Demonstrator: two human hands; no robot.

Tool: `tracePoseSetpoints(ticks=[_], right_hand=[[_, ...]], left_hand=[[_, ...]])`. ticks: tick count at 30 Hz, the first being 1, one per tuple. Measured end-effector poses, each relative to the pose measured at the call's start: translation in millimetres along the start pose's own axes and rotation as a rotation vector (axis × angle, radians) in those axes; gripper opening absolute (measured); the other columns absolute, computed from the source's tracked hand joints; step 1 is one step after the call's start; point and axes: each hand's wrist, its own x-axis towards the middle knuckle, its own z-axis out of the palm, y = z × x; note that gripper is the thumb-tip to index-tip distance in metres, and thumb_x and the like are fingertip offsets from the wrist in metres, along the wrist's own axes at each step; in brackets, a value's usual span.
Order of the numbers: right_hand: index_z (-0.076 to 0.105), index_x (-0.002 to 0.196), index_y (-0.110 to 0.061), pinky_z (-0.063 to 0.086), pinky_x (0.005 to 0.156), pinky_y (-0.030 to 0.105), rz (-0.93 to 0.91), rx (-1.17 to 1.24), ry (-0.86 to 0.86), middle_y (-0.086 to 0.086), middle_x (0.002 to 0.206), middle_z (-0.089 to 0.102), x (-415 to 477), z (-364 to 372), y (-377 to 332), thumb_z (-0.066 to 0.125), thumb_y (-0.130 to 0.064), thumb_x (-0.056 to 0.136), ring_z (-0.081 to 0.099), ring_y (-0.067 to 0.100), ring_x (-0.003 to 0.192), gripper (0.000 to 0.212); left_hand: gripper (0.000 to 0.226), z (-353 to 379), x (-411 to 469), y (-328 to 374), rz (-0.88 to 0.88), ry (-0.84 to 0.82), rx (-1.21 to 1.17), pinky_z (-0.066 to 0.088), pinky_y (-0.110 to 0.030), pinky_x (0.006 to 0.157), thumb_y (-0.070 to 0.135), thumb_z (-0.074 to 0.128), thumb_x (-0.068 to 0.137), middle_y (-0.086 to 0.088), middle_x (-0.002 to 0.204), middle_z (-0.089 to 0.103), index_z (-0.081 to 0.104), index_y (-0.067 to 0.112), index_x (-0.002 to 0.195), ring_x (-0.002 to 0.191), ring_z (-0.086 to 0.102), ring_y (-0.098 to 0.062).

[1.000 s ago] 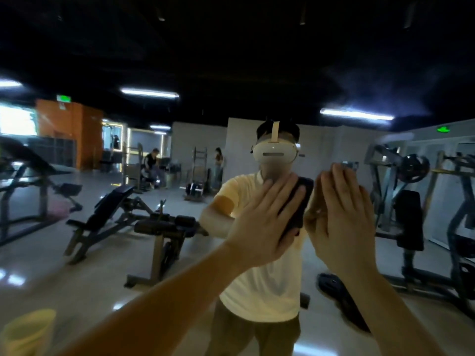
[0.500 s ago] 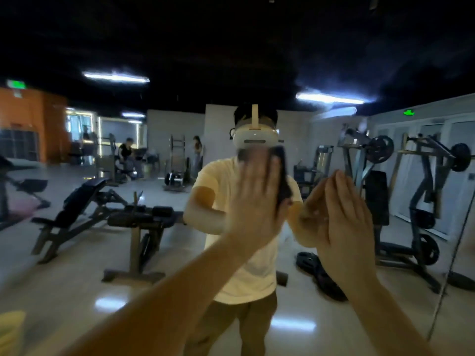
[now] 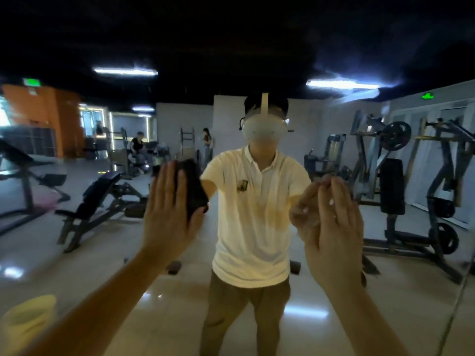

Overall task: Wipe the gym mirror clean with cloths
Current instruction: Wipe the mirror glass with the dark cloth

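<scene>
**Both Palms Up at the Mirror**

Presses a dark cloth (image 3: 193, 194) flat against the mirror (image 3: 385, 319) left of centre in the frame, using the left hand (image 3: 167, 217). Holds those fingers straight and close together, pointing up, with the cloth sticking out past the fingertips and on the thumb side. Lays the right hand (image 3: 334, 232) right of centre, likewise upright, fingers straight and pressed together, meeting its own reflection at the glass. Cannot tell whether a cloth lies beneath that palm.

Fills the whole frame with reflection. Shows, between the two hands, a person in a pale yellow polo shirt (image 3: 257, 214) and khaki trousers, wearing a white headset (image 3: 264, 127). Shows dark weight benches (image 3: 97, 199) at the left of the frame, plate-loaded machines (image 3: 393, 176) at the right, and a glossy tiled floor (image 3: 77, 265) below. Shows, farther back at upper left, an orange wall (image 3: 51, 119), a seated person (image 3: 137, 147), a standing person (image 3: 207, 140), and strip lights (image 3: 126, 71) on a black ceiling. Catches a blurred yellowish bucket (image 3: 28, 319) in the lower left corner.
</scene>
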Motion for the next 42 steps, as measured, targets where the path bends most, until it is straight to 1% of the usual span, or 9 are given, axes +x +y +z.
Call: tracePoseSetpoints(ticks=[6,12,18,22,28,31,35,38,42], right_hand=[[0.028,0.159,-0.004,0.029,0.12,0.062,0.248,-0.045,-0.124,0.013,0.17,0.016,-40.1,-1.9,22.6,0.06,-0.005,0.084,0.022,0.036,0.154,0.082],[0.017,0.162,-0.004,0.028,0.122,0.059,0.086,0.039,-0.195,0.009,0.172,0.01,-52.8,-8.9,47.0,0.047,-0.006,0.086,0.01,0.026,0.159,0.083],[0.015,0.164,-0.011,0.022,0.126,0.047,0.061,0.097,-0.226,-0.001,0.173,0.009,-50.9,-19.0,66.6,0.053,0.007,0.09,0.004,0.013,0.159,0.086],[0.02,0.163,-0.007,0.03,0.122,0.057,0.061,0.112,-0.183,0.006,0.171,0.016,-57.1,-18.2,64.0,0.041,-0.01,0.092,0.013,0.022,0.159,0.074],[0.021,0.161,-0.003,0.024,0.124,0.053,0.093,0.079,-0.146,0.011,0.171,0.012,-73.3,-4.2,55.2,0.051,0.003,0.088,0.01,0.027,0.159,0.08],[0.018,0.161,-0.003,0.026,0.123,0.058,0.091,0.079,-0.168,0.013,0.172,0.01,-74.7,-3.6,52.7,0.05,-0.002,0.087,0.009,0.031,0.159,0.081],[0.015,0.162,-0.004,0.025,0.123,0.058,0.049,0.128,-0.208,0.012,0.172,0.009,-74.6,-7.2,60.5,0.048,0.001,0.089,0.007,0.028,0.159,0.081],[0.018,0.163,-0.007,0.025,0.125,0.053,0.034,0.148,-0.226,0.007,0.172,0.013,-72.0,-15.1,73.9,0.039,-0.008,0.097,0.009,0.02,0.159,0.069],[0.021,0.162,-0.007,0.029,0.124,0.052,0.077,0.2,-0.222,0.003,0.171,0.018,-70.5,-18.8,78.9,0.046,-0.003,0.099,0.013,0.015,0.158,0.068]], left_hand=[[0.081,15.2,-48.5,-6.4,-0.211,0.039,-0.049,0.018,-0.065,0.124,0.046,0.035,0.104,-0.036,0.165,0.011,0.015,-0.012,0.158,0.156,0.011,-0.049],[0.084,35.4,-22.5,128.9,0.034,-0.019,-0.17,0.001,-0.056,0.128,0.051,0.042,0.102,-0.03,0.168,0.004,0.014,-0.003,0.161,0.158,0.004,-0.044],[0.076,48.4,-9.6,244.6,0.315,-0.14,-0.179,-0.006,-0.046,0.129,0.045,0.04,0.107,-0.022,0.171,0.002,0.011,0.004,0.164,0.16,-0.004,-0.033],[0.077,47.9,-23.6,196.9,0.389,-0.135,-0.042,-0.007,-0.047,0.129,0.045,0.033,0.109,-0.019,0.171,-0.011,-0.005,0.006,0.164,0.16,-0.008,-0.031],[0.073,32.7,-60.4,78.5,0.198,-0.103,-0.038,0.005,-0.056,0.129,0.047,0.022,0.111,-0.023,0.171,-0.006,0.0,0.003,0.164,0.159,-0.002,-0.037],[0.075,35.2,-55.1,107.6,0.165,-0.101,-0.093,0.001,-0.054,0.129,0.047,0.028,0.109,-0.025,0.17,-0.001,0.002,0.003,0.164,0.159,0.0,-0.037],[0.081,51.6,-37.5,197.3,0.316,-0.161,-0.096,-0.012,-0.048,0.128,0.047,0.035,0.107,-0.02,0.17,-0.013,-0.007,0.007,0.164,0.159,-0.012,-0.033],[0.08,63.4,-35.1,256.2,0.401,-0.164,-0.127,-0.011,-0.046,0.128,0.043,0.045,0.107,-0.02,0.171,-0.006,0.004,0.005,0.165,0.159,-0.014,-0.031],[0.079,59.7,-34.5,238.9,0.511,-0.165,-0.026,-0.012,-0.046,0.128,0.042,0.041,0.109,-0.021,0.17,-0.009,-0.001,0.004,0.164,0.158,-0.016,-0.033]])
